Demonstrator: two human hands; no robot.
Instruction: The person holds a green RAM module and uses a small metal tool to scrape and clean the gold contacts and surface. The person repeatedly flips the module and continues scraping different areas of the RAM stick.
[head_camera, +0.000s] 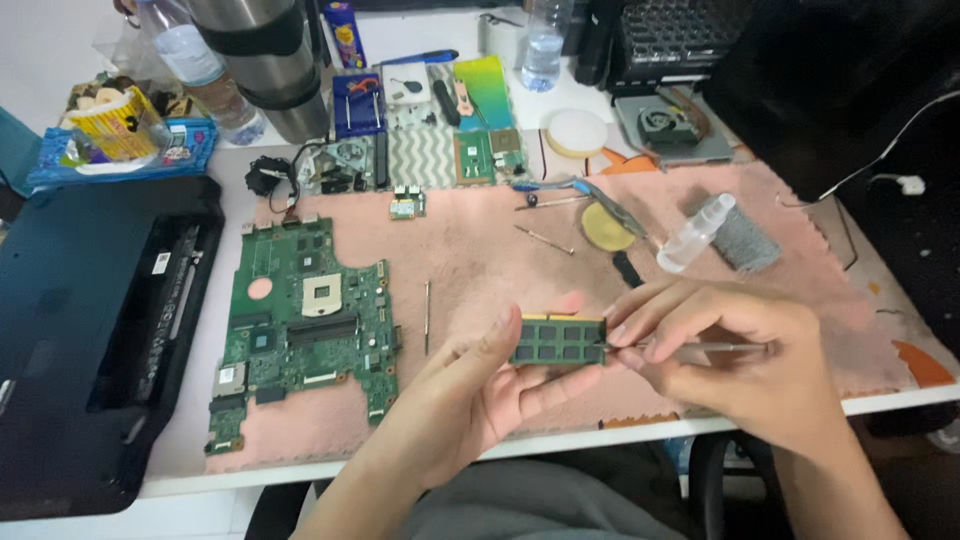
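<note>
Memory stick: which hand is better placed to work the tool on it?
Right. The right hand holds the thin metal tool, tip at the memory stick edge. The left hand is occupied gripping the stick.

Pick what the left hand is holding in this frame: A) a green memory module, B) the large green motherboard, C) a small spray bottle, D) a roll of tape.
A: the left hand grips a green memory module by its edges, while the right hand puts a thin metal tool to it.
</note>
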